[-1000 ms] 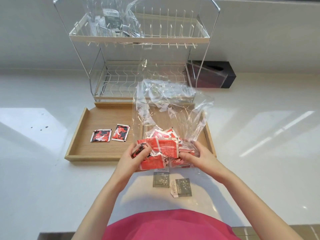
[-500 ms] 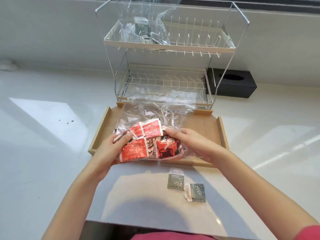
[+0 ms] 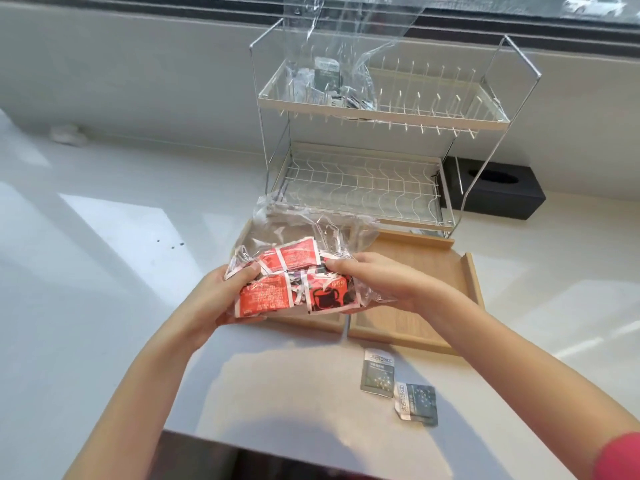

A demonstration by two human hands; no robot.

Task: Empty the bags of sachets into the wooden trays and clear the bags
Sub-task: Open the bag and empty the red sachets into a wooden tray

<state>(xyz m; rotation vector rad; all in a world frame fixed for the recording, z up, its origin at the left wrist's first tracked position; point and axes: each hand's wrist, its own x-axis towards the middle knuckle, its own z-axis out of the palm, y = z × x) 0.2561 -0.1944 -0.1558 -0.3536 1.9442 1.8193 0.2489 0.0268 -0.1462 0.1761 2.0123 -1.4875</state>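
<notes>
A clear plastic bag [image 3: 311,230] full of red sachets [image 3: 298,282] is held in both hands above the left part of the wooden tray [image 3: 446,271]. My left hand [image 3: 221,299] grips its near-left end from below. My right hand [image 3: 377,282] clamps the right side from above. The bag hides the tray's left compartment. Two grey-green sachets [image 3: 398,386] lie on the counter in front of the tray. A second clear bag [image 3: 332,60] with dark sachets stands on the upper shelf of the wire rack.
A two-tier wire dish rack [image 3: 381,161] stands right behind the tray. A black tissue box [image 3: 498,188] sits to its right by the wall. The white counter [image 3: 104,271] ends in a front edge just below my forearms.
The bag of red sachets has been tipped from upright to lying flat and has shifted left over the tray. The camera view has swung left and up.
</notes>
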